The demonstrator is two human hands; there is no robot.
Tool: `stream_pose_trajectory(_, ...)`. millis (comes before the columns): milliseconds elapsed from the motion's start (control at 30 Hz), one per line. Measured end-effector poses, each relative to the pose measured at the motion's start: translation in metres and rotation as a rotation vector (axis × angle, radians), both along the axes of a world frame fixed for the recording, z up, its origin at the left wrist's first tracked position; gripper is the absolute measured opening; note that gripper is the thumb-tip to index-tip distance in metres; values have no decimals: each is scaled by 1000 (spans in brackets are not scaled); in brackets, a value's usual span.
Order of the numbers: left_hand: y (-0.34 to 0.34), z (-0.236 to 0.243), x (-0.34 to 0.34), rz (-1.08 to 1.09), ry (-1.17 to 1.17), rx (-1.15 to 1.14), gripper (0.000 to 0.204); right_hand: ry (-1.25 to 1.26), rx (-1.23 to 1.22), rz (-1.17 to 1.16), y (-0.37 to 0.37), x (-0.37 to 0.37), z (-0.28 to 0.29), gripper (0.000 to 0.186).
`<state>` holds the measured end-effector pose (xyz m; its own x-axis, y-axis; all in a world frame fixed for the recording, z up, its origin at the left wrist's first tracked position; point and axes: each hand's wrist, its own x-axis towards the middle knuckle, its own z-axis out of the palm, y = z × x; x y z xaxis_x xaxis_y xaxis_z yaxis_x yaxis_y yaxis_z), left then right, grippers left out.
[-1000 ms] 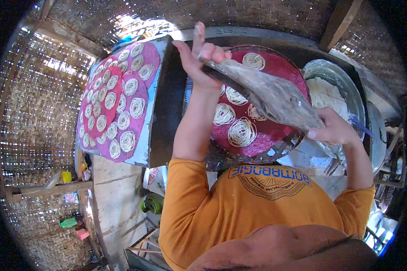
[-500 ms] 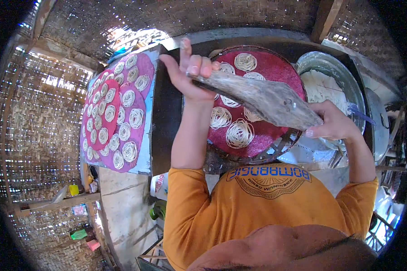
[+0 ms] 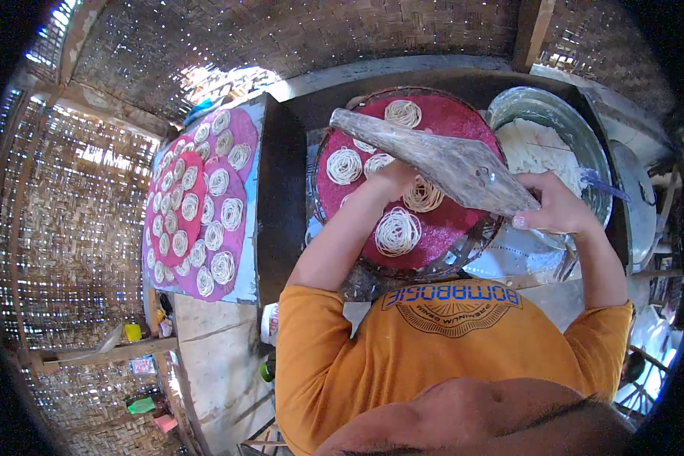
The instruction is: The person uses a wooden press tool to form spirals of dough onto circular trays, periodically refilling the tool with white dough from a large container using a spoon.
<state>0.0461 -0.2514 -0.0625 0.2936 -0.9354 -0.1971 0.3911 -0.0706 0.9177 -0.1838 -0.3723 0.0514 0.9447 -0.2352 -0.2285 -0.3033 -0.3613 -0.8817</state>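
Note:
My right hand (image 3: 556, 204) is closed on the right end of a weathered grey wooden tool (image 3: 452, 159), narrow at its upper left and broad toward the right, with small holes. My left hand (image 3: 394, 179) is beneath the tool near its middle; the wood hides its fingers. Below both is a round tray with a crimson cloth (image 3: 441, 239). Pale coiled strand rounds lie on the cloth, among them one coil (image 3: 397, 232) near its front and another (image 3: 344, 166) at its left. A brownish coil (image 3: 422, 196) sits beside my left hand, partly covered.
A large basin (image 3: 604, 163) of white doughy or floury stuff stands at the right, with a purple-handled utensil (image 3: 604, 185) in it. At the left, a board bears pink cloths (image 3: 239, 178) with several coils. Woven bamboo walls (image 3: 76, 205) enclose the place.
My left hand has let go of the tool's narrow end and moved down and right, under the wood. My right hand keeps its grip. The tool has barely shifted.

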Motion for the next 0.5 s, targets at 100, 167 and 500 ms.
stream_pose_trajectory(100,-1,-32,10,-102,-130,90,42,-12,-12,-8,-1,-2,-5,61)
stream_pose_trajectory(167,2,-28,5,-153,-330,167,44,-36,-2,-39,-3,-4,-12,61)
stream_pose_trajectory(500,6,-31,12,-135,-1237,222,48,-97,86,-198,-9,-2,-27,58)
